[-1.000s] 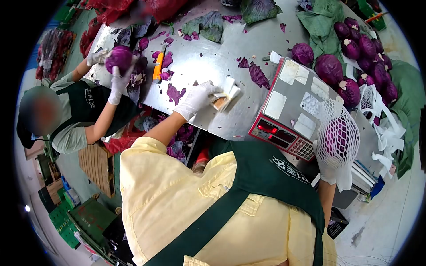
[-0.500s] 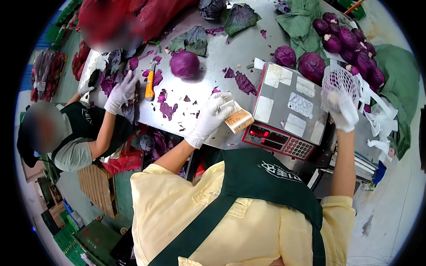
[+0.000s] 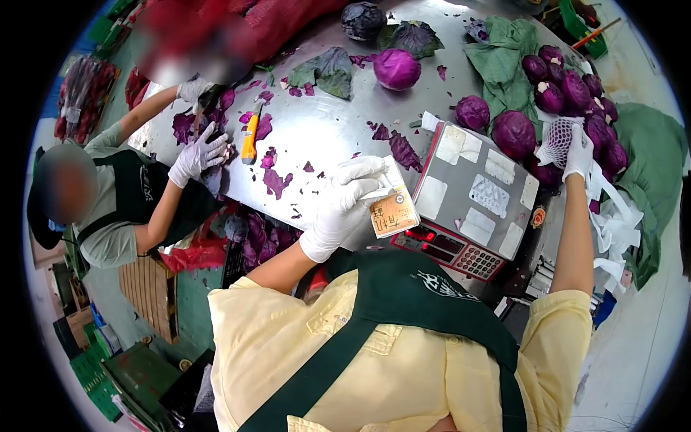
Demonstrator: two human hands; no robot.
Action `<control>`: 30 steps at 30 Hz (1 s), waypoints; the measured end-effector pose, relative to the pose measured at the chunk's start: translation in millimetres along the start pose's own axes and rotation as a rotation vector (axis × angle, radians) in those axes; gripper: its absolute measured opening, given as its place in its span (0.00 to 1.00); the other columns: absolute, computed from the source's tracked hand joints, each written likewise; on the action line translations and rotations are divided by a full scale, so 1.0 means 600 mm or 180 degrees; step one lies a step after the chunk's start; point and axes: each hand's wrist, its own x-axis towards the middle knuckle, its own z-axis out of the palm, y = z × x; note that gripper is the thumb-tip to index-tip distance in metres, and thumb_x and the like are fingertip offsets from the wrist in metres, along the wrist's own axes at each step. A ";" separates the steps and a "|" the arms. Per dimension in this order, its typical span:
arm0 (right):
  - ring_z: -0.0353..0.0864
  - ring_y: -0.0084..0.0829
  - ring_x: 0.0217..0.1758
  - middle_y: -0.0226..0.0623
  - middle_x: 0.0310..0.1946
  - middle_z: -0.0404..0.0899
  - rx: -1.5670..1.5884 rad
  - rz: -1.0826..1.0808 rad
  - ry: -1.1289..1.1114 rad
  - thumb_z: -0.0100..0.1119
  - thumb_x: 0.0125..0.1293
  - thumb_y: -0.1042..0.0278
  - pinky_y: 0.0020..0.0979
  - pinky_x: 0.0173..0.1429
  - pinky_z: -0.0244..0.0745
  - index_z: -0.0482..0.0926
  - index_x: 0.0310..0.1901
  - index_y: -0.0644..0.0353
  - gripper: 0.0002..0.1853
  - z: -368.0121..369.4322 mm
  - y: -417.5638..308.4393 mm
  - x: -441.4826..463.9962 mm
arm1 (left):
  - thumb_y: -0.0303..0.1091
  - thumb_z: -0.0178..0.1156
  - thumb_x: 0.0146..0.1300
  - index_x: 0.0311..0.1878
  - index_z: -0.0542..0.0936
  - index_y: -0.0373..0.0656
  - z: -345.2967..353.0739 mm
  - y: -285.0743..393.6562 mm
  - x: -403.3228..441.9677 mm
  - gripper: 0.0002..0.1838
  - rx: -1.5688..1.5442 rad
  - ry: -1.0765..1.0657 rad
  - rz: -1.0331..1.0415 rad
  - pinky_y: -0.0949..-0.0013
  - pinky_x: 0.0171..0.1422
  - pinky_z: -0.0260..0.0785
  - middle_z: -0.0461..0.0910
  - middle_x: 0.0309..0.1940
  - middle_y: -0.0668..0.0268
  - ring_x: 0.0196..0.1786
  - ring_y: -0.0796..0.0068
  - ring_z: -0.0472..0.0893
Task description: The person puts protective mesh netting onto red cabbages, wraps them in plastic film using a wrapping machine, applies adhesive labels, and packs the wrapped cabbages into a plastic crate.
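My left hand, in a white glove, pinches a small stack of orange-and-white printed labels near the front left corner of the scale. On the right, my gloved right hand is closed on a white foam net sleeve. The sleeve lies against the near side of the pile of trimmed purple cabbages. Between my hands stands the digital scale, with red lit digits and paper patches on its plate. Two purple cabbages, one larger and one smaller, sit just behind it.
Across the metal table, a co-worker's gloved hands work among dark leaves. An orange utility knife and leaf scraps lie nearby. A bright purple cabbage rests beside loose outer leaves. White strips and green cloth are at right.
The bright purple cabbage has moved right and away across the table. My right hand and the foam net have shifted toward the cabbage pile. The labels in my left hand have turned face up.
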 end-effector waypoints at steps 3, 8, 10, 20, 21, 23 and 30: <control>0.80 0.41 0.55 0.51 0.49 0.82 -0.0337 -0.0192 -0.0170 0.65 0.60 0.43 0.34 0.61 0.70 0.79 0.53 0.68 0.33 0.020 -0.015 0.005 | 0.20 0.72 0.43 0.35 0.80 0.41 0.009 -0.005 0.009 0.15 -0.0003 0.0088 0.0106 0.63 0.51 0.76 0.79 0.49 0.59 0.51 0.57 0.81; 0.79 0.49 0.56 0.55 0.48 0.81 -0.1167 -0.0426 -0.0221 0.65 0.57 0.40 0.38 0.62 0.70 0.79 0.52 0.65 0.34 0.038 -0.059 -0.014 | 0.20 0.73 0.47 0.35 0.81 0.42 0.010 -0.015 -0.006 0.13 -0.0434 0.0288 -0.0272 0.68 0.47 0.77 0.74 0.57 0.55 0.48 0.64 0.82; 0.76 0.52 0.58 0.57 0.55 0.76 -0.1607 -0.0826 -0.0444 0.62 0.57 0.35 0.43 0.63 0.70 0.76 0.58 0.61 0.38 0.048 -0.074 -0.028 | 0.20 0.73 0.47 0.36 0.81 0.42 0.008 -0.015 -0.008 0.13 -0.0472 0.0310 -0.0359 0.69 0.48 0.76 0.73 0.59 0.55 0.47 0.66 0.82; 0.72 0.52 0.62 0.55 0.58 0.74 -0.2216 -0.1302 -0.0226 0.60 0.56 0.35 0.47 0.66 0.67 0.72 0.64 0.47 0.37 0.042 -0.092 -0.060 | 0.21 0.71 0.49 0.39 0.83 0.45 -0.003 -0.001 -0.018 0.13 -0.0273 0.0232 -0.0487 0.60 0.62 0.69 0.72 0.60 0.54 0.63 0.54 0.73; 0.74 0.51 0.60 0.51 0.57 0.75 -0.1896 -0.1280 -0.0521 0.60 0.57 0.40 0.48 0.64 0.68 0.72 0.63 0.49 0.34 0.027 -0.111 -0.068 | 0.21 0.71 0.49 0.39 0.83 0.45 0.004 -0.009 -0.016 0.13 -0.0385 0.0195 -0.0362 0.60 0.62 0.69 0.72 0.60 0.54 0.63 0.54 0.73; 0.76 0.50 0.56 0.47 0.49 0.79 -0.1747 -0.2126 -0.0228 0.56 0.61 0.47 0.48 0.61 0.69 0.76 0.57 0.54 0.27 0.045 -0.092 -0.071 | 0.20 0.71 0.49 0.38 0.82 0.44 0.017 -0.019 -0.014 0.13 -0.0401 0.0252 -0.0422 0.59 0.64 0.68 0.72 0.60 0.53 0.63 0.52 0.73; 0.74 0.42 0.63 0.48 0.54 0.79 -0.1001 -0.1126 -0.1330 0.59 0.61 0.53 0.35 0.67 0.67 0.79 0.55 0.62 0.25 -0.009 -0.226 -0.159 | 0.20 0.71 0.50 0.34 0.81 0.42 0.045 -0.005 0.045 0.10 -0.0753 0.0096 -0.0234 0.62 0.62 0.69 0.72 0.59 0.55 0.62 0.56 0.74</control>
